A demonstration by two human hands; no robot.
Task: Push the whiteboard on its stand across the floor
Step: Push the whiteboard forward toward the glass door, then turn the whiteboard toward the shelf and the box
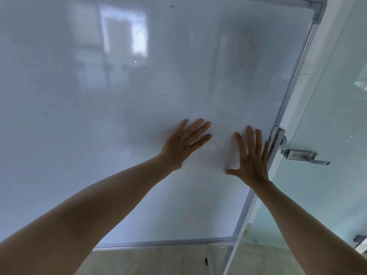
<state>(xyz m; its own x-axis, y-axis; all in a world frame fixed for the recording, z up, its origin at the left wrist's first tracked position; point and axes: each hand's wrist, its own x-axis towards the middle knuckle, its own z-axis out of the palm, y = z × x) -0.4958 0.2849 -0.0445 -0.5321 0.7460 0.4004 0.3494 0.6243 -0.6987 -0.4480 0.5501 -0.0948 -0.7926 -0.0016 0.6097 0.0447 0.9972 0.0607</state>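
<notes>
- So both palms are flat on the whiteboard, left hand and right hand side by side in the lower right part of the panel, not far from the right frame edge
- fingers on both hands are spread apart and laid flat against the board, nothing gripped, it's a pure push
- the board fills nearly the whole view, standing tilted in the shot, its bottom rail just above the tiled floor. The stand's feet or wheels are mostly out of sight, so I can't tell if they're casters or if any are locked
- pushing on the panel itself looks a bit dodgy to me: many of these boards pivot in their stand, and that clamp bracket on the side rail suggests this one might. Low pressure near the pivot height is probably safer than pressing high up, or the board may swing instead of roll
- I'd keep the arms fairly straight, walk with it, and push steadily rather than in jerks
- both hands being off to the right means the stand will likely want to turn, so shifting the left hand further left should keep it tracking straight
- watch the glass door with its metal handle right beside the frame, that corner looks close enough to clip it
</notes>
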